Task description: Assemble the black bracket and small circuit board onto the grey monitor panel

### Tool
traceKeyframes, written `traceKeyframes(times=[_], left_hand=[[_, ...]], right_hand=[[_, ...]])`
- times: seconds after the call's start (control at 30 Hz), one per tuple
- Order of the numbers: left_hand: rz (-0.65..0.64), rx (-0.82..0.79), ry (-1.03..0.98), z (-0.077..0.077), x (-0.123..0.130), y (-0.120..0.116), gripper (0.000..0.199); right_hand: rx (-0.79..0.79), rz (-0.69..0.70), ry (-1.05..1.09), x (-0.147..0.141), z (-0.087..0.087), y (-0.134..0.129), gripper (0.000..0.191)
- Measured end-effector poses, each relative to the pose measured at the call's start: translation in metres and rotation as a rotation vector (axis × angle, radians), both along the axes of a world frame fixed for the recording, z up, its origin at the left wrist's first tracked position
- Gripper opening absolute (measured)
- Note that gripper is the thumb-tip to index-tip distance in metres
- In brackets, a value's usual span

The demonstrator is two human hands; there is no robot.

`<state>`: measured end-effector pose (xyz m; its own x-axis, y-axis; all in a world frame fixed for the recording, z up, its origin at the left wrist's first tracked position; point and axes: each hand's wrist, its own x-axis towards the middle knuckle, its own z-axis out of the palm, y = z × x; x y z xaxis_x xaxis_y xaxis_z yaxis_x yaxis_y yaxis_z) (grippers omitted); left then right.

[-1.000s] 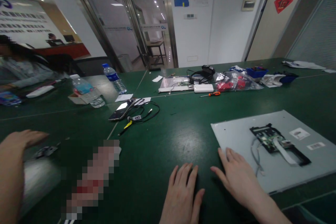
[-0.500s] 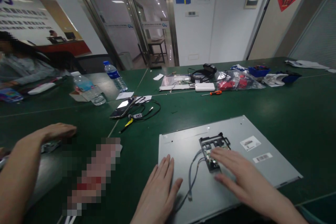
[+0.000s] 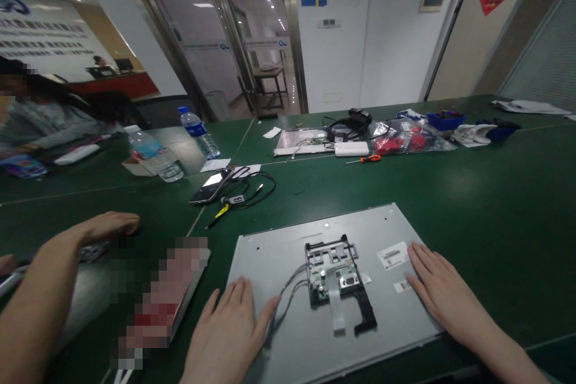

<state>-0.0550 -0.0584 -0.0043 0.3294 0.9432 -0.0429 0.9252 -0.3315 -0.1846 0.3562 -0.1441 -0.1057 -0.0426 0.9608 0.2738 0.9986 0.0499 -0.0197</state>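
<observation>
Panel lies flat on the green worktop, circuit board up; looks like a positioning/steadying step, & any shift would call for even pressure w/ the loose grey cables kept free. L hand rests on its L side, fingers close, thumb spread toward the cables; R hand lies open on the R side near 2 labels, & neither of the 2 pinches anything.
</observation>
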Motion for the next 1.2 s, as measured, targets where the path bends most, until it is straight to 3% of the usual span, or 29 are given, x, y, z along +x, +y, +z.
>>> traceKeyframes(times=[0.07,0.17,0.27,0.37,0.5,0.6,0.67,0.8,0.93,1.2], left_hand=[[0.014,0.058,0.004,0.012,0.012,0.004,0.074],[-0.158,0.081,-0.128,0.024,0.028,0.012,0.059],[-0.382,-0.013,-0.311,0.033,0.043,0.024,0.039],[-0.529,-0.155,-0.426,0.037,0.058,0.040,0.024],[-0.605,-0.232,-0.512,0.029,0.076,0.061,0.016],[-0.656,-0.217,-0.628,0.016,0.085,0.069,0.012],[-0.673,-0.169,-0.685,0.007,0.087,0.071,0.011],[-0.666,-0.098,-0.702,-0.004,0.084,0.071,0.013],[-0.662,-0.046,-0.695,-0.003,0.077,0.071,0.017],[-0.749,0.059,-0.590,0.005,0.075,0.061,0.017]], right_hand=[[0.013,0.012,-0.014,-0.009,0.002,0.001,0.059],[0.009,0.019,-0.015,-0.013,0.006,0.003,0.058],[-0.026,0.017,0.000,-0.011,0.009,0.004,0.057],[-0.070,0.014,0.033,-0.008,0.019,0.010,0.056],[-0.113,0.089,0.096,-0.015,0.057,0.035,0.040],[-0.109,0.278,0.246,-0.037,0.088,0.064,0.034],[-0.156,0.452,0.359,-0.057,0.100,0.083,0.026],[-0.183,0.669,0.546,-0.089,0.095,0.105,0.012],[-0.145,0.825,0.734,-0.102,0.081,0.104,0.008],[-0.168,0.888,0.713,-0.103,0.079,0.093,0.013]])
